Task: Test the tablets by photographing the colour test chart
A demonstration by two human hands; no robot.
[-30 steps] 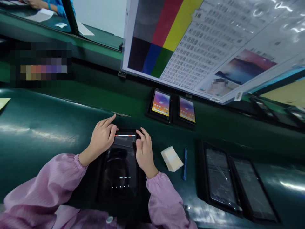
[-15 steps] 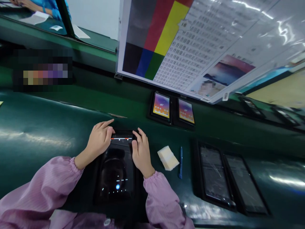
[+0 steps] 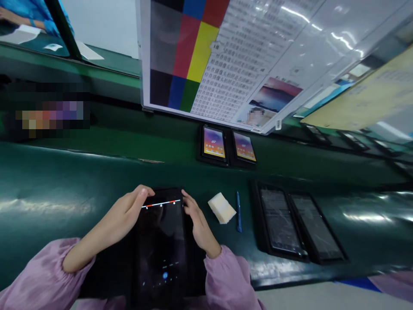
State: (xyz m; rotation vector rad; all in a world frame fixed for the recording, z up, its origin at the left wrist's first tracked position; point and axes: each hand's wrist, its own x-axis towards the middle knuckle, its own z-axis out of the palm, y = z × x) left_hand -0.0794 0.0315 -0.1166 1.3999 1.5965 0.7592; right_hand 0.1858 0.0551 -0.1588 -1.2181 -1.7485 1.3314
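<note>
A black tablet (image 3: 161,241) is in front of my body, its dark screen showing a blue round button low down and a white and red strip near the top. My left hand (image 3: 129,209) grips its upper left corner, thumb on the front edge. At the upper right edge is my right hand (image 3: 198,221), fingers curled along the side. To the right lie a pale sponge block (image 3: 221,208) and a blue pen (image 3: 238,212). The fingers behind the tablet are hidden.
Two lit tablets (image 3: 213,143) stand on the green shelf below a large printed test chart (image 3: 206,56). Two dark tablets (image 3: 284,221) lie on the bench at right. Across the far side, a person's blue sleeve (image 3: 51,17) shows near papers.
My view has shifted, and the tablet with both hands sits lower in the picture. My left fingers, formerly stretched past the tablet's top corner, are now bent in around it.
</note>
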